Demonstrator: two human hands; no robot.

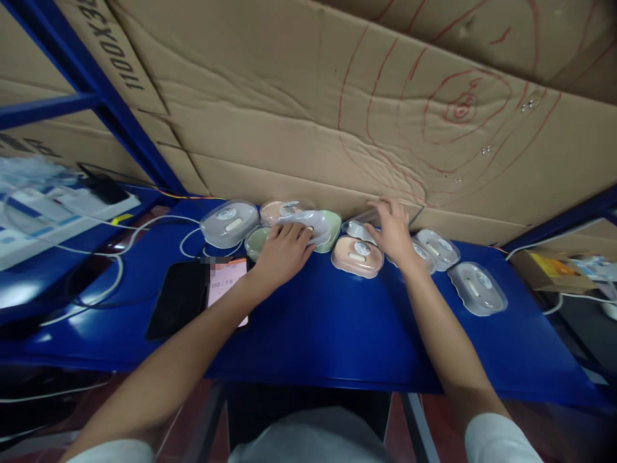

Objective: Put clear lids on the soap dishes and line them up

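Observation:
My left hand (285, 252) is closed over the near edge of a whitish translucent soap box lid (322, 225), its fingers bent on top. Under and beside that lid are a green soap box (333, 233) and another green one (256, 240), partly covered by my hand. My right hand (393, 231) reaches to the back of the row, thumb and fingers around a clear soap box lid (359, 229); its fingertips are partly hidden. Just in front lies a peach soap box (359, 256) with a clear lid. Beneath my right wrist sits a grey soap box (421, 256), partly covered.
Further soap boxes are a grey one (229, 223) at left, a peach one (277, 212) behind, and grey ones (438, 249) (477, 289) at right. A phone (226, 286) with a timer lies beside a black slab (177, 299). White cables (144, 228) cross the left; a cardboard wall (270, 116) stands behind.

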